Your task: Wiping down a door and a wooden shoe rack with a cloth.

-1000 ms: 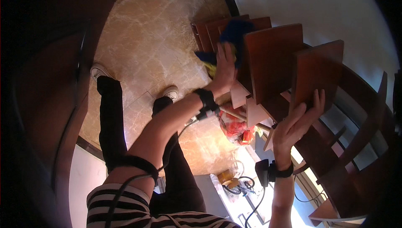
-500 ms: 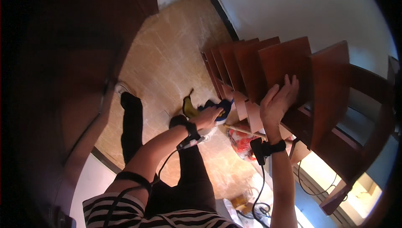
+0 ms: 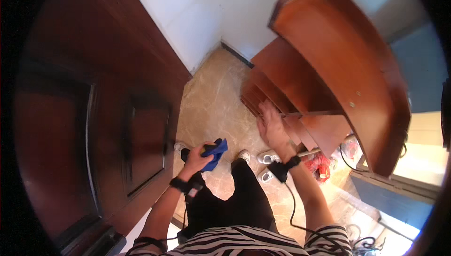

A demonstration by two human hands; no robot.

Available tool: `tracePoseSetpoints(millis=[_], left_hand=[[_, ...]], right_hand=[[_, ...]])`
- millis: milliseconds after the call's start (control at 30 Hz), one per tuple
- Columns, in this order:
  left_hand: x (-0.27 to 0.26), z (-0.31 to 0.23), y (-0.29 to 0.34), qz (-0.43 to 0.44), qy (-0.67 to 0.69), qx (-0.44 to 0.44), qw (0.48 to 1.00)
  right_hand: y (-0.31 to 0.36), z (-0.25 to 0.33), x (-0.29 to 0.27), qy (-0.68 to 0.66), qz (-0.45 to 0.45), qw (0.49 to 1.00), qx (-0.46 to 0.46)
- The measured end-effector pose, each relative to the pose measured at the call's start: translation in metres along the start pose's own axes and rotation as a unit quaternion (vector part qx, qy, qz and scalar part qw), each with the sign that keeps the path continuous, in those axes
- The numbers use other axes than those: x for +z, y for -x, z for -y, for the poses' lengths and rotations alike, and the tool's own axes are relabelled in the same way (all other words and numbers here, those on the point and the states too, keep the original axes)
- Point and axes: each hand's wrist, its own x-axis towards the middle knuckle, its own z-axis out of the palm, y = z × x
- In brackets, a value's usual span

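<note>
My left hand (image 3: 197,159) is closed around a blue cloth (image 3: 216,154) with dark and yellowish parts, held over the floor between the door and the shelf. The cloth's loose end hangs out to the right of my fingers. My right hand (image 3: 275,126) is stretched out with its fingers extended, beside the front edges of the lower boards of a reddish-brown wooden shelf rack (image 3: 319,44). Whether its fingertips touch a board I cannot tell. Nothing shows in that hand.
A dark wooden panelled door (image 3: 112,115) fills the left side. White shoes (image 3: 268,156) stand on the tiled floor (image 3: 206,101), near a red patterned bag (image 3: 322,166) under the rack. Black cables run from the wrist straps on both arms. A white wall is behind.
My view has risen and I stand more upright. My left hand has moved away from the rack with the cloth. My right hand has left the board it lay against and is lower down.
</note>
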Motion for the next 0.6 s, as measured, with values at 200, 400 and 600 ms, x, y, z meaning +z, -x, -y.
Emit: tracePoseSetpoints(millis=[200, 400, 600], left_hand=[[-0.083, -0.12, 0.124, -0.256, -0.152, 0.089, 0.951], [-0.133, -0.116, 0.287, -0.56, -0.313, 0.109, 0.76], [-0.145, -0.111, 0.374, -0.654, -0.444, 0.081, 0.607]], right_hand=[[0.12, -0.005, -0.02, -0.309, 0.198, 0.899, 0.24], [0.225, -0.062, -0.007, -0.319, 0.214, 0.854, 0.35], [0.312, -0.141, -0.011, -0.667, 0.222, 0.531, 0.474]])
